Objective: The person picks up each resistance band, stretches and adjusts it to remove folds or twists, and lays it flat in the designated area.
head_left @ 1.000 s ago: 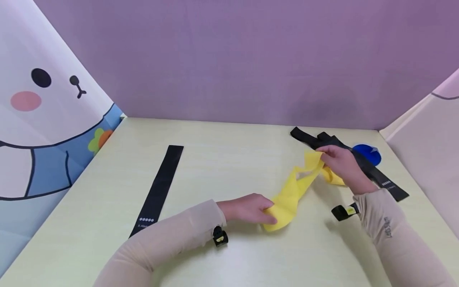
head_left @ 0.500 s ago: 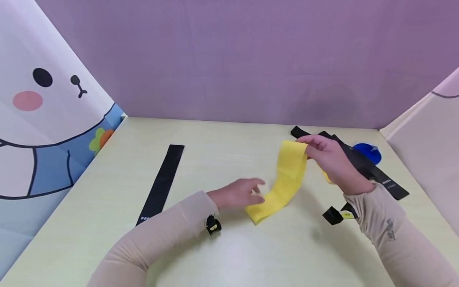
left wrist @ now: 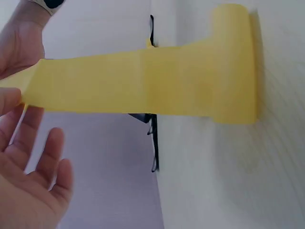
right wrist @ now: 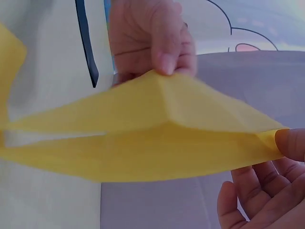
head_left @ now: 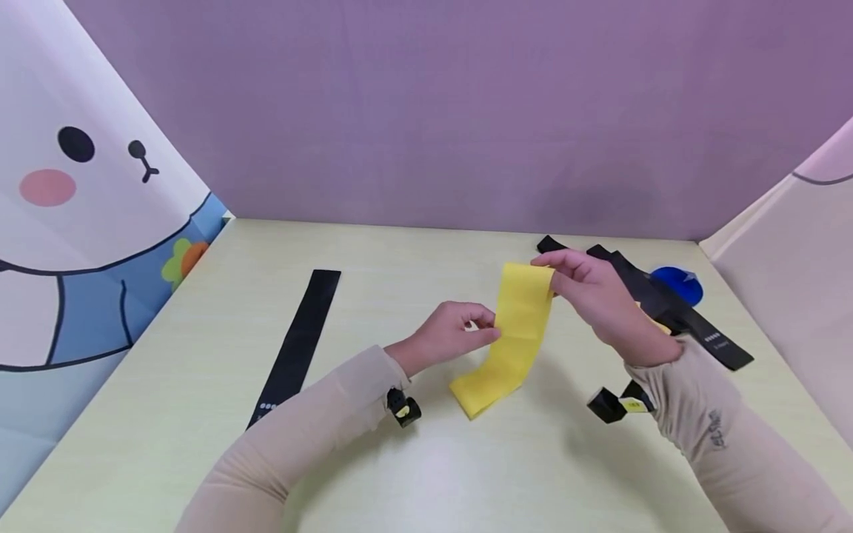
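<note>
Well, nearest of all, below and to either side of the yellow band [head_left: 523,318], come a person's two beige sleeves — the left sleeve [head_left: 293,437] reaching in from the band's lower left, the right sleeve [head_left: 720,429], with dark lettering, from its lower right. A small black device [head_left: 403,407] hangs under the left cuff, left of the band, and a second black device [head_left: 616,403] under the right cuff, right of it. The pale table [head_left: 460,488] spreads beneath the band, whose near end bends and rests on the surface while the rest rises toward the hands. The left hand [head_left: 446,337] pinches the band's left edge between thumb and fingers; the right hand [head_left: 596,296] grips its raised end, thumb against forefinger, other fingers loosely bent. Seen from the right wrist, the band shows two layers with a gap between them. Well apart to the band's left lies a black strip [head_left: 300,333] with pale dots, its near end partly behind the left sleeve. Right of the band, black straps [head_left: 666,303] lie crossed, a bit of yellow material [head_left: 663,326] showing by the right wrist and a blue item [head_left: 678,285] just beside them. Farthest off, behind the band, stands a purple backdrop [head_left: 426,111].
</note>
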Action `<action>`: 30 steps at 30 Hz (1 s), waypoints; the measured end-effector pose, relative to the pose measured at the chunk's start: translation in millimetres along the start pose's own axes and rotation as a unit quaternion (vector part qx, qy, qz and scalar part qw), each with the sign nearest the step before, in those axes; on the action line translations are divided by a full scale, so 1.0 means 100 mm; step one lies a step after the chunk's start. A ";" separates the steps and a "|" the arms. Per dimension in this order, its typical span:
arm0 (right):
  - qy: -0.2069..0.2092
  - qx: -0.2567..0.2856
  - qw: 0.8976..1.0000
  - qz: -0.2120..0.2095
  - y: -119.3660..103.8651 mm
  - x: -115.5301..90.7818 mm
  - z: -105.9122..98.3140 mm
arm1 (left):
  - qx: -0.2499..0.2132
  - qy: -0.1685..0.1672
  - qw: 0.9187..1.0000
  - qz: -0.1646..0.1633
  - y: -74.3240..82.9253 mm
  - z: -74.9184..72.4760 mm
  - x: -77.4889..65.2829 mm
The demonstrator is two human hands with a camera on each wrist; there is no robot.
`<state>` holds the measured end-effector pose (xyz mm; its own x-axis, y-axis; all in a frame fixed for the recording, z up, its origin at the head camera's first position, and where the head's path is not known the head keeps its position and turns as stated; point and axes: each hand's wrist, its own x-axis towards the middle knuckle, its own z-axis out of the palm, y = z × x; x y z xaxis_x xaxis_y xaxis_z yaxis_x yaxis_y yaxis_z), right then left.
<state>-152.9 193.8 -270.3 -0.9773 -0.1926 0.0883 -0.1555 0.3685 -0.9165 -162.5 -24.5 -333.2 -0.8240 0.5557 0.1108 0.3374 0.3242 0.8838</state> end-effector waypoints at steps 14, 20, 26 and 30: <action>-0.046 0.027 0.998 -0.015 0.25 0.06 0.16 | -0.068 0.159 0.978 0.120 0.45 -0.25 0.00; -0.089 0.000 0.995 -0.033 0.29 0.04 0.30 | -0.111 0.193 0.966 0.132 0.47 -0.25 0.00; -0.018 0.057 0.992 -0.112 0.28 -0.01 0.40 | -0.105 0.214 0.959 0.155 0.50 -0.26 0.01; 0.045 0.103 0.964 -0.241 0.25 -0.04 0.43 | -0.097 0.222 0.956 0.167 0.53 -0.27 0.02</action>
<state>-147.2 164.7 -310.5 -0.8082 -0.2126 0.5492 -0.5725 0.0654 -0.8173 -158.5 -26.7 -274.4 -0.8112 0.2103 0.5457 0.5606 0.0140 0.8280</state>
